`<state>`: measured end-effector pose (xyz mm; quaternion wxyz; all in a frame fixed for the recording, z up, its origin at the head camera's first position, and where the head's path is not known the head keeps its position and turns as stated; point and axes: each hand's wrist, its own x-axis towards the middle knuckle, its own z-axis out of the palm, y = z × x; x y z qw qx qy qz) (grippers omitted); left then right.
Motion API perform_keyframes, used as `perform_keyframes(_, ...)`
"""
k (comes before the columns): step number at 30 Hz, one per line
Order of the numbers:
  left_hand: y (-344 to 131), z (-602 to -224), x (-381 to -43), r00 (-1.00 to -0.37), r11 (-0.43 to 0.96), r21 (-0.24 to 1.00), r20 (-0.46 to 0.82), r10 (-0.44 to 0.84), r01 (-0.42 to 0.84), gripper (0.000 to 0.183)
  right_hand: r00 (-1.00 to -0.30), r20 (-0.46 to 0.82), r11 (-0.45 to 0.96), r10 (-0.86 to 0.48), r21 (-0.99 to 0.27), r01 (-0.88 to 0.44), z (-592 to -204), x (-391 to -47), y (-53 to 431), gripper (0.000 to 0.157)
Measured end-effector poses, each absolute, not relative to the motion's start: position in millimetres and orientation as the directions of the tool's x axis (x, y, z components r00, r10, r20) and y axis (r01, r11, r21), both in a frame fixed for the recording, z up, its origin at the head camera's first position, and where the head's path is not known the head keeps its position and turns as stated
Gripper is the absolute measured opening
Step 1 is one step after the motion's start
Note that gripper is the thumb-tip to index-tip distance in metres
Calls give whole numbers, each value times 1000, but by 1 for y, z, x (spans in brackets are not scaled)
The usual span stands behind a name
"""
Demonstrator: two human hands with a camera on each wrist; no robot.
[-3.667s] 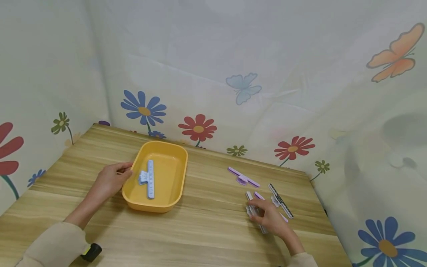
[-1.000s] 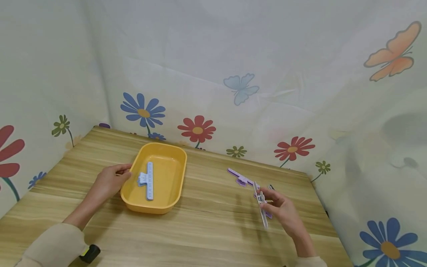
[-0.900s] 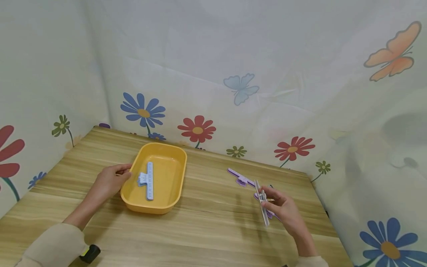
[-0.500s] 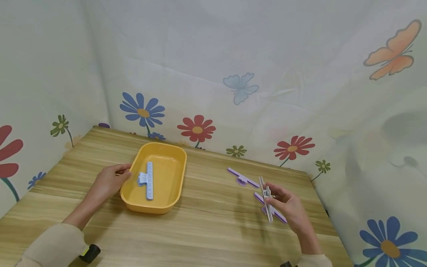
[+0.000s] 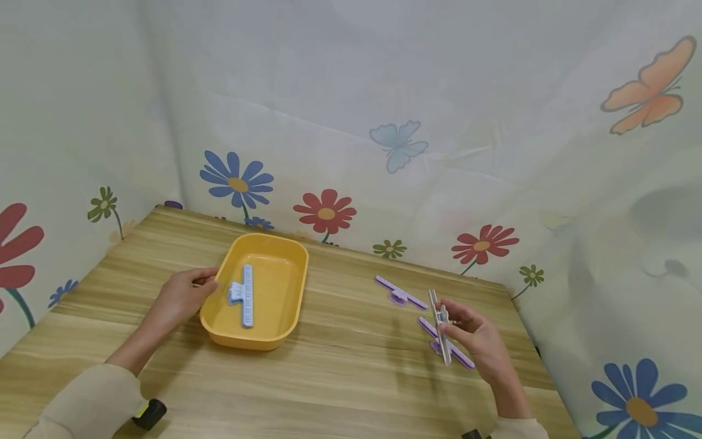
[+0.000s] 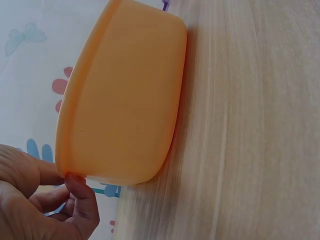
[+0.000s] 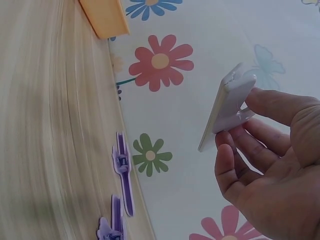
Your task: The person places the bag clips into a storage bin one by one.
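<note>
My left hand (image 5: 180,297) pinches the rim of a yellow plastic tray (image 6: 122,95) by its near left side. Inside the tray lies a light blue ruler-edged clip (image 5: 248,297). On the right, my right hand (image 5: 478,338) pinches a whitish bar clip (image 7: 227,102) by its handle, raised above the table with its bar near upright. Two purple clips lie on the table: one farther back (image 5: 400,292), and one nearer (image 5: 460,355) that the held clip partly overlaps in the head view. A black clip seen earlier is mostly hidden behind my right hand.
The wood-grain table (image 5: 329,390) ends at a pale curtain (image 5: 329,122) printed with flowers and butterflies, which stands along its back and sides. A dark wrist device (image 5: 149,414) sits at my left cuff.
My right hand has lifted the whitish clip off the table and moved it slightly right, turning it more upright. My left hand and the tray have stayed in place.
</note>
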<state>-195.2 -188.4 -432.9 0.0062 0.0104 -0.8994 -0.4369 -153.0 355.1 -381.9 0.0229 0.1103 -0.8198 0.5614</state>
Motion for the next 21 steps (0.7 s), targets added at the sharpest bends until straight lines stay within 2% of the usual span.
perform_keyframes(9, -189, -433, -194, -1000, 614, 789, -8, -28, -23, 48, -978, 131, 294, -161, -940, -174, -380, -155, 349, 46)
perform_keyframes(21, -188, -431, -193, -999, 600, 799, -17, -31, -32, 48, -983, 117, 388, -141, -907, -164, -377, -158, 336, 45)
